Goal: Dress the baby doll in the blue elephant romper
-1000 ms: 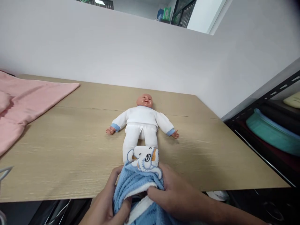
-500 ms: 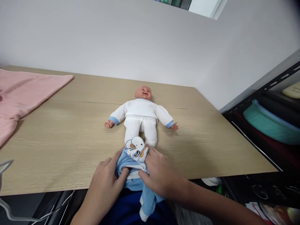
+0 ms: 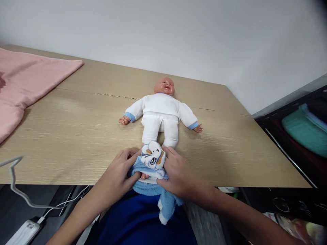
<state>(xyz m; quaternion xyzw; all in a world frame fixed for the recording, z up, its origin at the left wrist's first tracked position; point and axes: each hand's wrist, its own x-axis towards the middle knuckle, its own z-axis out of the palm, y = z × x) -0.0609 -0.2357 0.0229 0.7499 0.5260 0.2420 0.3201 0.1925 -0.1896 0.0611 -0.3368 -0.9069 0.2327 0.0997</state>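
On table (image 3: 63, 136) | left hand (image 3: 119, 170), right hand (image 3: 180, 174) grip garment (image 3: 150, 186); doll (image 3: 160, 110) foot perhaps inside

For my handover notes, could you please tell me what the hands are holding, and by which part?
The left hand and the right hand both hold the blue fleece garment, their grip on its bunched edge beside the elephant patch.

A doll (image 3: 160, 112) lies on its back in the middle of the table (image 3: 76, 136), head toward the wall behind. At its feet, by the near edge, a garment (image 3: 150, 166) sits between the left hand (image 3: 120, 172) and right hand (image 3: 180, 173). A cloth (image 3: 28, 75) lies far left; a shelf (image 3: 288, 156) stands right of the table.
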